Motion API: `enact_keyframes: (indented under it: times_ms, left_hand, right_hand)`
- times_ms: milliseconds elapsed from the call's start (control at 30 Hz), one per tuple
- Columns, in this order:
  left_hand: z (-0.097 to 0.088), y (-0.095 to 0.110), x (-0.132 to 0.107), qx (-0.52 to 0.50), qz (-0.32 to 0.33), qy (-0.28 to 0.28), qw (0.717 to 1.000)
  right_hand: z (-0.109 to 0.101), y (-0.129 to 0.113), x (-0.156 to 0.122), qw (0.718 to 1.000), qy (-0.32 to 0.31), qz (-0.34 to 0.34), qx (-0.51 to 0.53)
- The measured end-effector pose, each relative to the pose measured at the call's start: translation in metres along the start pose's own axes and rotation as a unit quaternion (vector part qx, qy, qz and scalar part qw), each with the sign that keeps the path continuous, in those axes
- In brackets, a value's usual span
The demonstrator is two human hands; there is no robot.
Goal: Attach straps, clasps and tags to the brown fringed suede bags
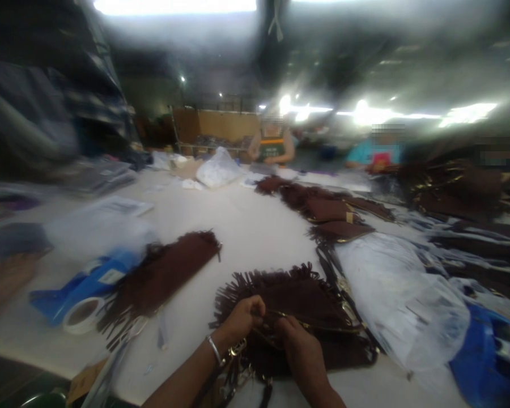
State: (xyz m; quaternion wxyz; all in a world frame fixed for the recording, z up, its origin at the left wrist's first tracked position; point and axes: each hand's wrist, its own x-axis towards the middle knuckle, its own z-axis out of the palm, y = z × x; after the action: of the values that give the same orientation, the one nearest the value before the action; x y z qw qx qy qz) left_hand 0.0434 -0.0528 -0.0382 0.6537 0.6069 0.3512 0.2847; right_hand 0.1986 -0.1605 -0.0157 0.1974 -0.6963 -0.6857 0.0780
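A dark brown fringed bag (297, 294) with a gold zipper lies in front of me, its fringe pointing away. My left hand (242, 320), with a bangle at the wrist, is closed on the bag's edge near the zipper. Close beside it, my right hand (300, 345) pinches the same edge. Between the hands the bag's opening looks dark, and what is inside cannot be made out. Gold hardware and straps hang below my left wrist. Another brown fringed piece (174, 266) lies to the left.
Left are a blue tape dispenser (85, 283), a tape roll (84, 315) and another person's hand (15, 277). Clear plastic bags (399, 294) and a second blue dispenser (487, 351) lie right. More brown bags (327, 209) stretch along the white table (238, 226). Co-workers (274, 144) sit beyond.
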Motion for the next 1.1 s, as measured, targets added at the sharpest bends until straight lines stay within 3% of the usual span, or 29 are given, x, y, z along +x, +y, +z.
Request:
enact_keyframes:
  times_ms: [333, 633, 733, 967, 1100]
  left_hand:
    - [-0.002, -0.004, 0.002, -0.013, -0.016, -0.011, 1.0]
    - [0.007, 0.006, -0.01, 0.023, -0.004, 0.024, 0.999]
    - [0.008, 0.011, -0.018, 0.065, 0.002, 0.034, 0.997]
    - [-0.004, 0.021, -0.031, 0.128, 0.05, -0.049, 0.989]
    - [0.0, 0.014, -0.035, 0.165, 0.068, 0.001, 0.984]
  right_hand:
    - [0.008, -0.009, 0.007, 0.999, -0.005, 0.042, 0.023]
    - [0.01, -0.008, 0.008, 0.999, -0.003, -0.01, 0.052]
    - [0.008, -0.008, 0.009, 0.995, -0.011, 0.01, 0.098]
    - [0.006, -0.008, 0.01, 0.994, -0.011, 0.034, 0.108]
    - [0.005, -0.009, 0.009, 0.993, -0.012, 0.03, 0.111]
